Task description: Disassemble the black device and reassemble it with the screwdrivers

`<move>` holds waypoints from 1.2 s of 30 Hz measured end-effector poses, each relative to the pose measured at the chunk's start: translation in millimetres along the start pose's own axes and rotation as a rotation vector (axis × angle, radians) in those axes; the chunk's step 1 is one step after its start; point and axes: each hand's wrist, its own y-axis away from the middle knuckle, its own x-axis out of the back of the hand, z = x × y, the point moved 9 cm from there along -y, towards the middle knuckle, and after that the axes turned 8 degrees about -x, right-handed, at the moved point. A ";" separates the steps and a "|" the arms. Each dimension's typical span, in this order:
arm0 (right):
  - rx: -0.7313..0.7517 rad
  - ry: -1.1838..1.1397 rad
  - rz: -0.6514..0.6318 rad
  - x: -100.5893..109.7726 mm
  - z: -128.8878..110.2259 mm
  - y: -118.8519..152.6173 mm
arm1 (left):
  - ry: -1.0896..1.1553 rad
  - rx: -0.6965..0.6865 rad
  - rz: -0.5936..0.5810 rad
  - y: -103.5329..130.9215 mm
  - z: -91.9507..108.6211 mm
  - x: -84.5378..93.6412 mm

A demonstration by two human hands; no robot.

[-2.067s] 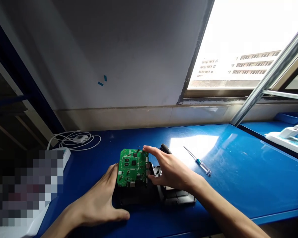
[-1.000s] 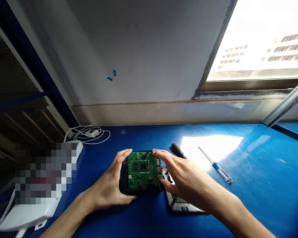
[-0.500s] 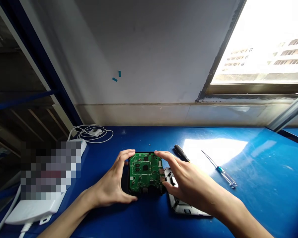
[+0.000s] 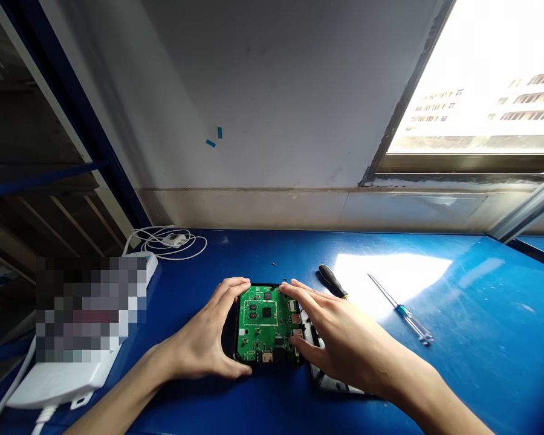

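A green circuit board [image 4: 259, 323] sits in a shallow black case between my two hands. Its connectors face right and toward me. My left hand [image 4: 207, 338] clasps the left side, with fingertips at the far left corner and the thumb at the near left corner. From the right, my right hand [image 4: 333, 332] holds the board, its fingers at the far right corner and its thumb by the metal USB ports [image 4: 297, 326]. Under and behind my right hand lies a cover [image 4: 333, 383] with a pale inner side, mostly hidden.
A black-handled screwdriver [image 4: 330, 280] lies beyond my right hand, partly hidden. Farther right rests a screwdriver with a clear handle [image 4: 414, 326]. A tiny dark piece [image 4: 274, 264] is on the blue table [image 4: 236, 248]. A white power strip [image 4: 68, 380] and coiled white cable [image 4: 193, 244] occupy the left.
The board in its case has shifted slightly toward me and right, and its near connectors show more. My right hand's fingers and thumb reach a little farther over its right edge.
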 end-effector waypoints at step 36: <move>-0.462 0.058 0.161 15.2 127.4 -10.5 | -0.135 -0.054 -0.012 2.4 10.8 -5.1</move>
